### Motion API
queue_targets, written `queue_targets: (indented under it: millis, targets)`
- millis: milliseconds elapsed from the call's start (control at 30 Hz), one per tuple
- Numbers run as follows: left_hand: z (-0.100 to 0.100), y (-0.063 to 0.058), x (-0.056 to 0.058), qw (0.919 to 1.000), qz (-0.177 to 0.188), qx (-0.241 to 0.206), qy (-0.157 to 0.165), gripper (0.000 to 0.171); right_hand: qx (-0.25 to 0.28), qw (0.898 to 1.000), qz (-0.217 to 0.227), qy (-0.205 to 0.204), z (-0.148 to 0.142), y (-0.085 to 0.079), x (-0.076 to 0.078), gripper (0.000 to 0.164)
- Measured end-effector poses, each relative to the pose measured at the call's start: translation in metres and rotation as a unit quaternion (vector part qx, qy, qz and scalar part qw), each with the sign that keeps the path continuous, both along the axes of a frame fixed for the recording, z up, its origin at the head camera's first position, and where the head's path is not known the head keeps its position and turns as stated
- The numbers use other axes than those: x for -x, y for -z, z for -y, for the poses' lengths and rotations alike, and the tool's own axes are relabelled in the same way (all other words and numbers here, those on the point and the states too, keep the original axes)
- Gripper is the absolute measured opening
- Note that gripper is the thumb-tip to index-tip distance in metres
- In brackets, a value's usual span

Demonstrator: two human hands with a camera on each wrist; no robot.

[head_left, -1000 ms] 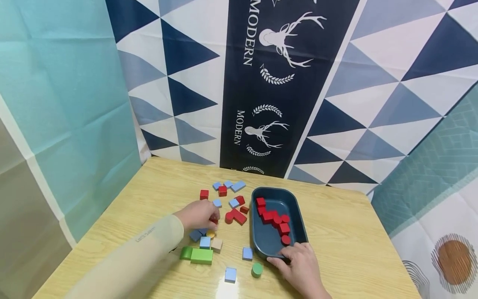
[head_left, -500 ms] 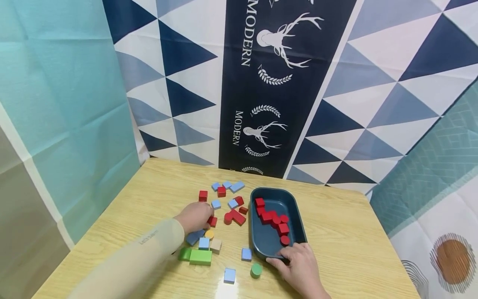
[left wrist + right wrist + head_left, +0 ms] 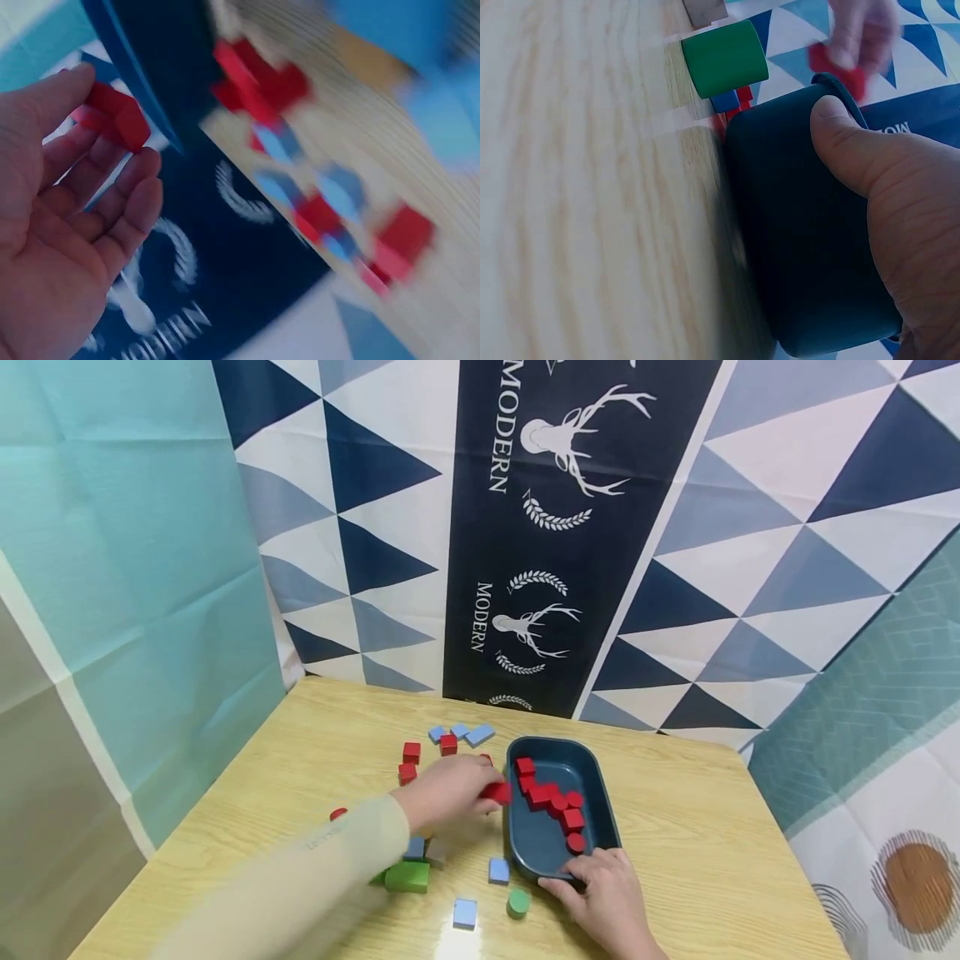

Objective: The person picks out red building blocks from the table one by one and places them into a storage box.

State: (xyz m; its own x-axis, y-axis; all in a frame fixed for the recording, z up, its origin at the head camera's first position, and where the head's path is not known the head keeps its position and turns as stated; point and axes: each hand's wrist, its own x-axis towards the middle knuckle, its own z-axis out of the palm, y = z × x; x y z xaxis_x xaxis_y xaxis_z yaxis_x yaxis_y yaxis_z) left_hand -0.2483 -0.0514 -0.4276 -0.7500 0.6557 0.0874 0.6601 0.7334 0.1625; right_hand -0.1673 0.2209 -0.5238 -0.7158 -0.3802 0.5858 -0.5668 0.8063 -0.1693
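Note:
My left hand (image 3: pixel 450 789) pinches a red block (image 3: pixel 497 792) between thumb and fingers, just left of the tray's left rim. In the left wrist view this red block (image 3: pixel 116 112) has flat, angled faces and sits at the fingertips. The dark blue tray (image 3: pixel 611 810) holds several red blocks (image 3: pixel 540 795), cubes and round ones, in a slanting line. At its near right corner, my right hand (image 3: pixel 603 893) grips the rim. From the right wrist, the thumb (image 3: pixel 832 112) lies over the rim of the tray (image 3: pixel 802 225).
Loose red, blue and green blocks lie left of the tray, partly hidden by the left arm. A green cylinder (image 3: pixel 518 903) and two blue blocks, one a blue cube (image 3: pixel 498 871), are by the tray's near left corner. A patterned cloth (image 3: pixel 525 527) hangs behind the table.
My left hand has moved right from the loose blocks toward the tray, carrying the red block. Red blocks previously behind that hand now show at the left. My right hand stays on the tray.

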Motion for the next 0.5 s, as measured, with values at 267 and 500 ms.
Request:
queue_targets:
  millis: [267, 500]
  targets:
    - [-0.074, 0.032, 0.009, 0.9961, -0.047, 0.06, 0.044, 0.032, -0.002, 1.0, 0.011, -0.002, 0.001, 0.002, 0.001, 0.029]
    - [-0.098, 0.054, 0.023, 0.9919, -0.072, 0.105, 0.006, 0.018, -0.002, 1.0, 0.025, 0.009, -0.003, 0.001, -0.001, 0.028]
